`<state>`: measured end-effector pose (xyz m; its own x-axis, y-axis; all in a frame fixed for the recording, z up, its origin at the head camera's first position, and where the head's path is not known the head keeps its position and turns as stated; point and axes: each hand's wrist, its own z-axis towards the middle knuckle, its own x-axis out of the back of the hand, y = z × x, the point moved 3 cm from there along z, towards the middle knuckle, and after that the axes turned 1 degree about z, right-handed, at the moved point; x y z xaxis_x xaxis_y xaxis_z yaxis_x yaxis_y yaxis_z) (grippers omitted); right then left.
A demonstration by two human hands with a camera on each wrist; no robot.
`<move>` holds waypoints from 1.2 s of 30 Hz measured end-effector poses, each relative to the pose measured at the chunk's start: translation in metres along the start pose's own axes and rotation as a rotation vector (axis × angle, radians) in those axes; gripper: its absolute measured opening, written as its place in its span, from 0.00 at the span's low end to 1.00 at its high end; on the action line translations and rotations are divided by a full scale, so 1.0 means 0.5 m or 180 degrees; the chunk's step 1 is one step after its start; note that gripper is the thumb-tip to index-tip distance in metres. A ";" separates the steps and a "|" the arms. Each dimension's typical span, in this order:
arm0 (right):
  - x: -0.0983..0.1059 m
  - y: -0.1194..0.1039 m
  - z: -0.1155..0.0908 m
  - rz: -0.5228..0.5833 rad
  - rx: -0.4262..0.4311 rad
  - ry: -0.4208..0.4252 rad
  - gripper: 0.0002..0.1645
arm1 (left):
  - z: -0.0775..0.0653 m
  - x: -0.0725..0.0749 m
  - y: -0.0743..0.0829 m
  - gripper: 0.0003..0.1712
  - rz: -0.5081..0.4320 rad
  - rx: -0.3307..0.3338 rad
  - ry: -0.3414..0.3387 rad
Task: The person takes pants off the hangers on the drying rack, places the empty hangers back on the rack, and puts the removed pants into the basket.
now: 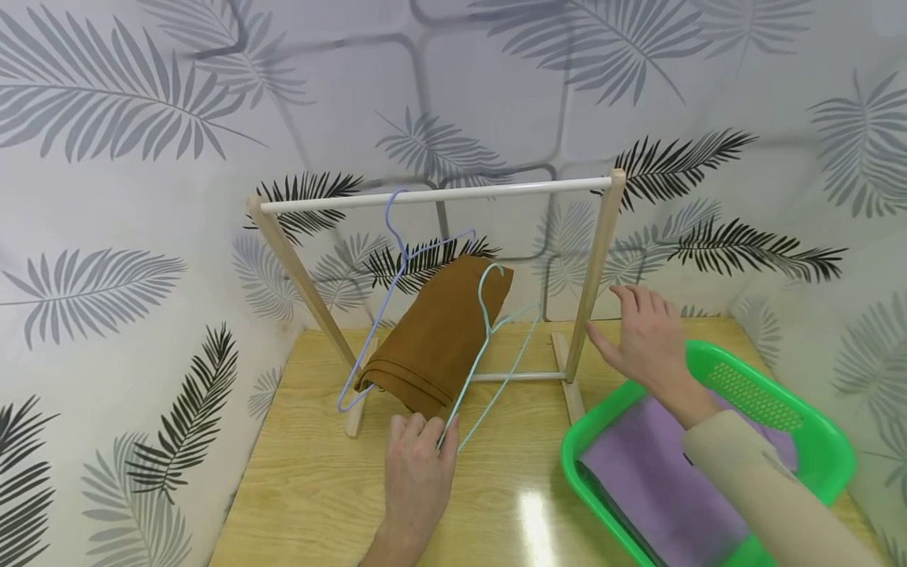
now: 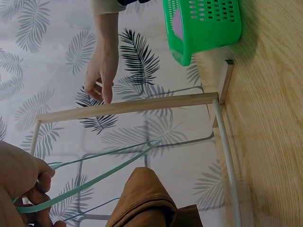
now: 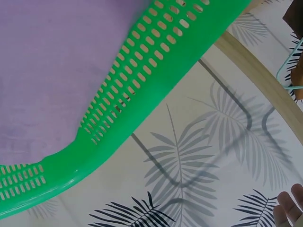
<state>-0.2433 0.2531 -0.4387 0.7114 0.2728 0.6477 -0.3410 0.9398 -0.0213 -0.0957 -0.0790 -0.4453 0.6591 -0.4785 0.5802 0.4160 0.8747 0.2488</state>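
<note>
The left hand (image 1: 420,476) grips a thin mint-green hanger (image 1: 489,331), just beyond it a brown cloth (image 1: 442,331) draped over a slim periwinkle-blue hanger (image 1: 405,258), while the right hand (image 1: 648,339) reaches out with fingers loosely extended, a green perforated plastic basket (image 1: 825,465) beneath its forearm

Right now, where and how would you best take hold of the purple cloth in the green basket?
Probably from above, with the right hand pinching the left edge (in the head view) of the purple cloth. It lies broad and flat inside the green basket, whose raised walls would likely hinder a sideways reach, while the top is open and that edge is exposed.
</note>
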 end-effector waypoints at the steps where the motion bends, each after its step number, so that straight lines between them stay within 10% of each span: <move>1: -0.004 0.000 0.003 -0.0027 0.0001 0.0002 0.49 | 0.000 0.000 0.000 0.20 0.0001 -0.0002 0.0003; 36: -0.065 -0.009 0.041 -0.0677 0.0519 0.0111 0.31 | 0.005 -0.006 -0.005 0.23 -0.0018 0.0037 0.0045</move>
<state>-0.2773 0.2356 -0.4440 0.7973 0.0823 0.5979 -0.2742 0.9319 0.2373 -0.1004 -0.0794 -0.4458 0.6657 -0.4844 0.5676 0.4124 0.8728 0.2612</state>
